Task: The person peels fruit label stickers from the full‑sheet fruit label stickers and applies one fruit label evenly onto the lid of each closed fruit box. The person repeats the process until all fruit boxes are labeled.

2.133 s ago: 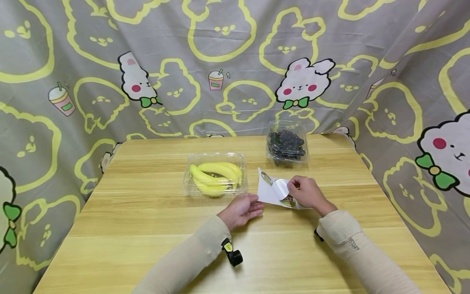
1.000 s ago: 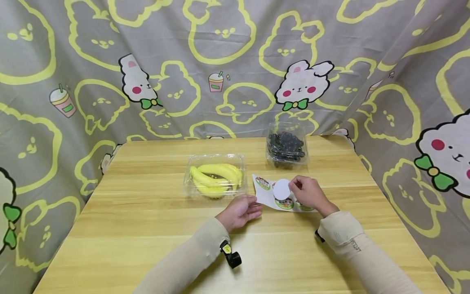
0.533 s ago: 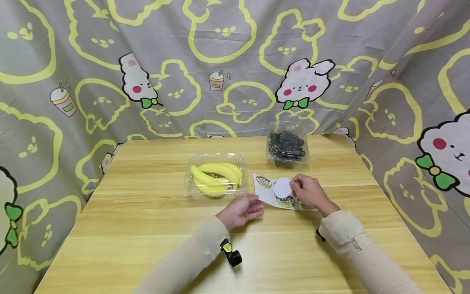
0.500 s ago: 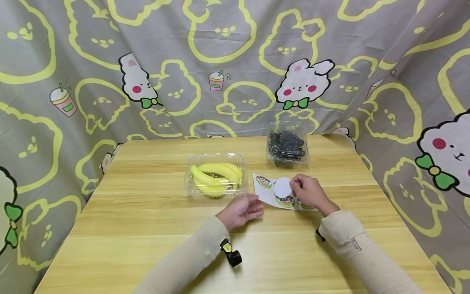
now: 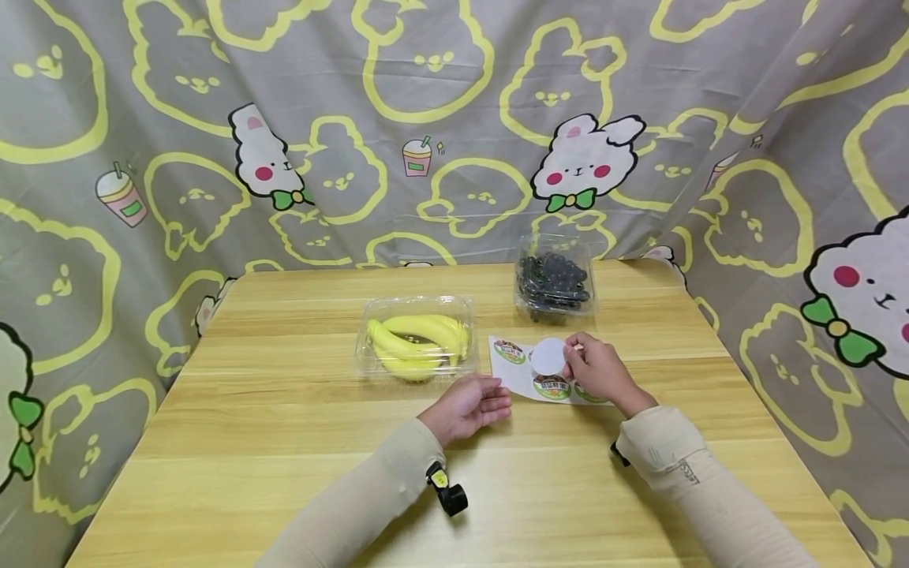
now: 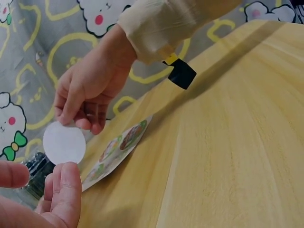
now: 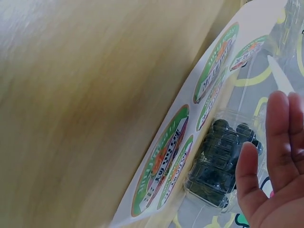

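My right hand (image 5: 600, 369) pinches the right edge of a round sticker (image 5: 547, 356), its plain white back toward me. Below the sticker is a white label sheet (image 5: 513, 379) printed with several round green-and-red fruit labels; the sticker overlaps it in the head view. At the sheet's left edge, my left hand (image 5: 467, 408) rests its fingertips, with the other fingers loosely bent. The left wrist view shows a gap between this hand's thumb (image 6: 14, 174) and fingers (image 6: 67, 187). In the right wrist view, only a thin white edge of the sticker (image 7: 279, 75) shows past the fingertips.
A clear plastic box with bananas (image 5: 422, 335) stands left of the sheet. Behind the sheet is another clear box with dark grapes (image 5: 557, 280). The wooden table (image 5: 284, 442) meets patterned curtains (image 5: 454, 79) at the back and sides.
My right hand has lifted the sticker off the sheet, turning its white back fully into view. The sheet, bent up before, lies flatter with more labels showing. The left hand has barely moved.
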`<move>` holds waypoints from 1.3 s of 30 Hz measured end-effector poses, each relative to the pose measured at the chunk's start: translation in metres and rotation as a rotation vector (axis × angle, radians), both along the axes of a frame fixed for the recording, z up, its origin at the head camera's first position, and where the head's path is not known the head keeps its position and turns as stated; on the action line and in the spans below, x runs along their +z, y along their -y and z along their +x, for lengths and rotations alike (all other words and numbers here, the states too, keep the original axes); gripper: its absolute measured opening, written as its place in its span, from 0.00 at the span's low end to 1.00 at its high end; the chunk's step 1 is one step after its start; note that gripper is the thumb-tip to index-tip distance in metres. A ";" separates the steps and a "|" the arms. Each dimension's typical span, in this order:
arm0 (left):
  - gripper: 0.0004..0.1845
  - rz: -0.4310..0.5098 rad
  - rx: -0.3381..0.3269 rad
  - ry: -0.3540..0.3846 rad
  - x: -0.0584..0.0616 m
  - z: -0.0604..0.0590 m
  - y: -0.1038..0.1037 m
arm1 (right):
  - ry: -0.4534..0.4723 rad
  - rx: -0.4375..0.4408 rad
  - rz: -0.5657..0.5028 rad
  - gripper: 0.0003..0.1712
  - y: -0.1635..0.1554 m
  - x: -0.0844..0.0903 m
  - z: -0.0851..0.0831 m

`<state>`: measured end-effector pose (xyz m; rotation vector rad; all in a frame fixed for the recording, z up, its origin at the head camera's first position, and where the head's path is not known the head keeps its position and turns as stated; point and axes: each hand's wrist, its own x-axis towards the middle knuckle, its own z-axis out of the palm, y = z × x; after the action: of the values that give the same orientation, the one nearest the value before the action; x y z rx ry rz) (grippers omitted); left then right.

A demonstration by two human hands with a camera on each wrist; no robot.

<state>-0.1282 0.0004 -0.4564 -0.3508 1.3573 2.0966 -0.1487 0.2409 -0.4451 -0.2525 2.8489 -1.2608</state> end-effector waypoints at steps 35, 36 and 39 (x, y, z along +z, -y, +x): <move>0.26 -0.015 -0.047 -0.062 0.004 0.003 -0.008 | -0.046 -0.075 -0.025 0.10 -0.002 0.001 0.002; 0.25 -0.022 -0.055 -0.069 0.004 0.004 -0.009 | -0.050 -0.082 -0.034 0.10 -0.002 0.000 0.002; 0.23 -0.039 -0.097 -0.107 0.005 0.005 -0.011 | -0.056 -0.091 -0.070 0.11 -0.001 0.000 0.001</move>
<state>-0.1235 0.0110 -0.4518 -0.1867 1.4489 2.0369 -0.1478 0.2421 -0.4448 -0.1642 2.8972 -1.3934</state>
